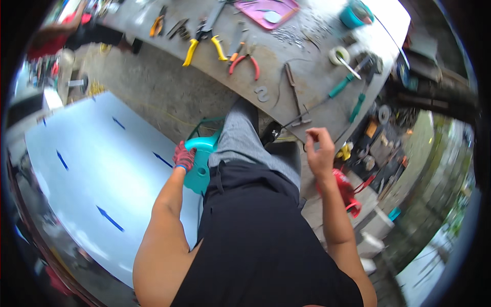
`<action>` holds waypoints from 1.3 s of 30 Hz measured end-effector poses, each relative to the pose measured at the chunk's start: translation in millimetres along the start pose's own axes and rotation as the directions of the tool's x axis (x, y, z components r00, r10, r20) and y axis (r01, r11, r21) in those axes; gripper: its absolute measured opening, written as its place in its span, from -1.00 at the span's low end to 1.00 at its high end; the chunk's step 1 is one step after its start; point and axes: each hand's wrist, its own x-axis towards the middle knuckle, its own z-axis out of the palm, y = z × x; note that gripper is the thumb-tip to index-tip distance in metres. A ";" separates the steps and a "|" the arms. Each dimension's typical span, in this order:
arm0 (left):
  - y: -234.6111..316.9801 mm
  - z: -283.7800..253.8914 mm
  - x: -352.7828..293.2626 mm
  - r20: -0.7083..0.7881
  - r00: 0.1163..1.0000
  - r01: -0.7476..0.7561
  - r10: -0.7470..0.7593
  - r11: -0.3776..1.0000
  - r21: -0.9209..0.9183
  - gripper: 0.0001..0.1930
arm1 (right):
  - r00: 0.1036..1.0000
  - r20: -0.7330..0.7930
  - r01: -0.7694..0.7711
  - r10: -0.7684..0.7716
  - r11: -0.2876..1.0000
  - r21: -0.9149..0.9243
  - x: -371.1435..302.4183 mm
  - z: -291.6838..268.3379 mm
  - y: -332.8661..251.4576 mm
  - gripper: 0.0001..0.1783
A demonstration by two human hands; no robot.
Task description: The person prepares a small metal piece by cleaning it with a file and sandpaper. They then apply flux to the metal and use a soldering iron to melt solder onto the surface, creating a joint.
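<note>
My left hand (184,156), in a red and grey glove, has its fingers closed over the rim of a teal plastic stool (195,179). The stool stands at my left hip and has a round hole in its seat; my leg and body hide part of it. My bare right hand (321,153) is raised by the near right edge of the metal worktable (240,94). Its fingers are loosely bent, with a gap to the thumb and nothing visible between them. Nearest to it on the table lies a rusty T-shaped tool (295,97).
Pliers with red handles (245,62), yellow-handled snips (204,43), a pink tray (268,10) and teal-handled screwdrivers (340,86) lie on the table. A large bluish sheet (97,174) with arrows is at left. Right of me stands a red container (343,189); another person is at far left.
</note>
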 end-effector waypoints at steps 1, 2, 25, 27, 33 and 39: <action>4.8 0.1 -3.7 -0.043 0.999 -0.009 0.009 1.000 -0.005 -0.15 | 0.999 0.050 -0.017 0.016 0.999 0.033 0.0 13.3 -1.8 -0.86; 2.7 5.4 -4.4 -0.091 0.995 -0.044 0.045 0.999 0.017 -0.17 | 0.988 0.155 -0.014 0.009 0.999 0.031 -0.2 30.4 -4.0 -0.86; 14.1 24.9 -22.9 -0.599 0.764 -0.338 0.239 0.940 -0.056 -0.39 | 0.751 0.494 0.062 0.438 0.699 -0.712 0.3 514.1 471.6 -0.60; 15.6 18.8 -26.5 -0.544 0.804 -0.321 0.240 0.945 -0.057 -0.49 | 0.727 0.505 0.102 0.464 0.655 -0.749 14.8 535.4 517.2 -0.52; 7.2 30.6 -35.2 -0.561 0.801 -0.293 0.207 0.954 -0.066 -0.49 | 0.618 0.524 -0.030 0.586 0.684 -0.729 61.2 562.1 572.2 -0.40; 7.5 20.9 -30.7 -0.552 0.794 -0.353 0.256 0.932 -0.076 -0.53 | 0.557 0.557 0.184 0.617 0.562 -0.806 64.6 599.8 576.5 -0.26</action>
